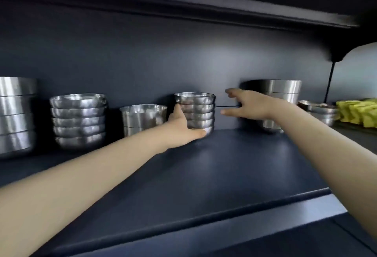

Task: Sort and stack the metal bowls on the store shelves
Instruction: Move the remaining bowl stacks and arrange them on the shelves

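Navy shelf [214, 175] carries everything. Left grip [183, 129] curls round stack of five small steel bowls [199, 111], mid-shelf near back wall [142, 53], thumb up its left side. Right grip [252, 106] spread open, holding nothing, just right of that stack, before taller steel stack [285, 91]. More bowl stacks [78, 120] left. Yellow packs [359, 114] far right.

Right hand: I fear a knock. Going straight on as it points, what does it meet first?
Likely the stack of small shiny metal bowls that the left hand grips; depth is unclear.
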The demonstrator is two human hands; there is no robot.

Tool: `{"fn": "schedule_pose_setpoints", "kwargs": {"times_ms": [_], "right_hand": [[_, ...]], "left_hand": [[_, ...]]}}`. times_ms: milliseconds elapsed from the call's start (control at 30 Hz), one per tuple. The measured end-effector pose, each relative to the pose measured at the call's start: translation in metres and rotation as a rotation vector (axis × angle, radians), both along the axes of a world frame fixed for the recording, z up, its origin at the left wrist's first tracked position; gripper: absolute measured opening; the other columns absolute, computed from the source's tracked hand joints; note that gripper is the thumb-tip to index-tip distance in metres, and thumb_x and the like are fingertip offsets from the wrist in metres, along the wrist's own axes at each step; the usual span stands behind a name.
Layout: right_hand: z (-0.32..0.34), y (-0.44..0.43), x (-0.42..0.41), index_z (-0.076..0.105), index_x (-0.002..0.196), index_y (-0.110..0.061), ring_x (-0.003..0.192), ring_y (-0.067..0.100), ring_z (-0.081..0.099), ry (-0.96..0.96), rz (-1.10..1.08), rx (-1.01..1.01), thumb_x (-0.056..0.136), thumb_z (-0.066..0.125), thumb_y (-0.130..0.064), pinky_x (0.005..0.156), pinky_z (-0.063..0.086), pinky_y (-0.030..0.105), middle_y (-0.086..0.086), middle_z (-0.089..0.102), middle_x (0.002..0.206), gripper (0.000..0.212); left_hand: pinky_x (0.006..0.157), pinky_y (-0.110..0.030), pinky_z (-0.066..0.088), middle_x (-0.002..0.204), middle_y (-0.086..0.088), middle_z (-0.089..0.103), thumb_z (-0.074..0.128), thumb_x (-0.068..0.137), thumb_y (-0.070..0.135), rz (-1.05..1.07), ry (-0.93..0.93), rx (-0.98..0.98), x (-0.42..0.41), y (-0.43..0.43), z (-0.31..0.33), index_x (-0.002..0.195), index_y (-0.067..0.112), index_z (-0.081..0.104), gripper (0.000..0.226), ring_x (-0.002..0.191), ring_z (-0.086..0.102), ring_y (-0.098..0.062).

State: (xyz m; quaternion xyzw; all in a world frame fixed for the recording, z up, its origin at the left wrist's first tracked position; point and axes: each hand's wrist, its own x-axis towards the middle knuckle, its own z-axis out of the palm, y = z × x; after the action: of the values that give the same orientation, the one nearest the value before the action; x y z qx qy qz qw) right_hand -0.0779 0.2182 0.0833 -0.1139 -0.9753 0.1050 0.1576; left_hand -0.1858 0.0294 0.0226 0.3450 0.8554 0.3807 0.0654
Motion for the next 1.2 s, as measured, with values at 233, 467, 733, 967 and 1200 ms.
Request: {"fn": "schedule_pose_setpoints", "kwargs": {"times_ms": [233, 467, 733, 967, 1200], "right_hand": [[-0.008, 0.044, -0.067, 0.003, 0.156, -0.019, 0.144, 0.016, 0.03, -0.036, 0.278, -0.24, 0.079, 0.065, -0.061, 0.116, 0.026, 0.03, -0.004, 0.021, 0.161, 0.107], [-0.028, 0.063, -0.097, 0.033, 0.146, -0.03, 0.125, 0.003, 0.051, -0.018, 0.562, -0.629, 0.071, 0.071, -0.057, 0.101, 0.045, 0.029, -0.015, 0.051, 0.136, 0.088], [-0.042, 0.075, -0.112, 0.048, 0.133, -0.032, 0.112, 0.01, 0.063, 0.067, 0.627, -0.88, 0.057, 0.072, -0.058, 0.092, 0.054, 0.037, -0.007, 0.064, 0.124, 0.084], [-0.043, 0.074, -0.107, 0.053, 0.127, -0.034, 0.11, 0.008, 0.062, 0.061, 0.652, -0.977, 0.061, 0.073, -0.047, 0.089, 0.056, 0.038, -0.007, 0.065, 0.121, 0.07], [-0.037, 0.069, -0.089, 0.054, 0.127, -0.029, 0.101, 0.011, 0.065, 0.081, 0.677, -1.005, 0.055, 0.076, -0.048, 0.082, 0.058, 0.04, -0.005, 0.067, 0.119, 0.078]], "left_hand": [[0.111, -0.029, 0.022, 0.163, 0.003, 0.004, 0.063, 0.088, 0.047, 0.27, -0.076, 0.051, 0.008, 0.036, -0.003, 0.152, 0.02, -0.021, 0.108, 0.147, 0.016, -0.02], [0.103, -0.026, 0.028, 0.158, 0.004, 0.021, 0.068, 0.082, 0.051, 0.4, -0.155, 0.117, -0.001, 0.058, -0.024, 0.153, 0.017, -0.017, 0.116, 0.142, 0.026, -0.02], [0.064, 0.003, 0.042, 0.107, 0.023, 0.059, 0.08, 0.077, 0.026, 0.303, -0.191, 0.346, -0.013, 0.058, -0.044, 0.125, 0.027, 0.037, 0.064, 0.079, 0.055, 0.024], [0.065, -0.001, 0.045, 0.108, 0.016, 0.065, 0.085, 0.072, 0.028, 0.36, -0.159, 0.374, -0.009, 0.058, -0.042, 0.119, 0.024, 0.052, 0.058, 0.09, 0.059, 0.011], [0.065, -0.004, 0.046, 0.096, 0.019, 0.069, 0.088, 0.065, 0.034, 0.443, -0.075, 0.375, 0.021, 0.05, -0.032, 0.107, 0.026, 0.059, 0.051, 0.082, 0.062, 0.012]]}}
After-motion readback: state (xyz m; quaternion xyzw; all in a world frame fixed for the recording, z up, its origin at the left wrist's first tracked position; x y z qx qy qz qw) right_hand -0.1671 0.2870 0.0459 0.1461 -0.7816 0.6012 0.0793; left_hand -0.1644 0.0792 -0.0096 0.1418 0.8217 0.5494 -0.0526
